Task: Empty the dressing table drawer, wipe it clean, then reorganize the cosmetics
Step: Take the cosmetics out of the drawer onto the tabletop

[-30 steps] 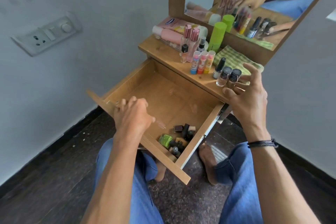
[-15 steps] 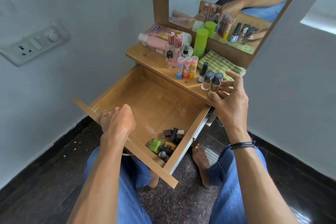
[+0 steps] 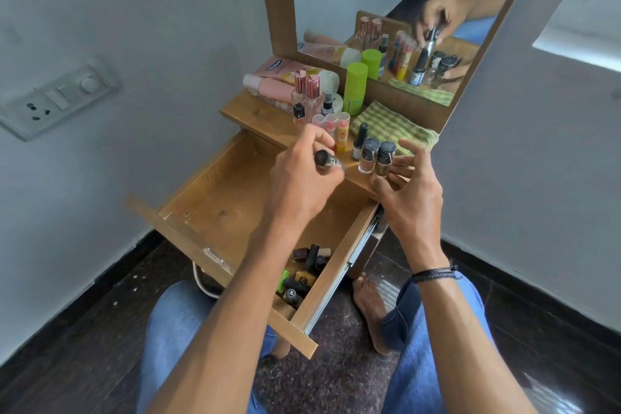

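1. A pile of small dark cosmetics [image 3: 302, 276] lies in the near right corner of the open wooden drawer [image 3: 218, 198], at 6 o'clock from both hands.
2. The left hand [image 3: 302, 178] grips a small glass bottle with a black cap [image 3: 324, 160]. It is tilted, with the cap toward 10 o'clock.
3. The right hand [image 3: 410, 191] is spread and holds nothing. It is just beside two black-capped bottles [image 3: 376, 158] on the wooden table top [image 3: 242, 111], at 3 o'clock from the held bottle. I think the bottle goes there.
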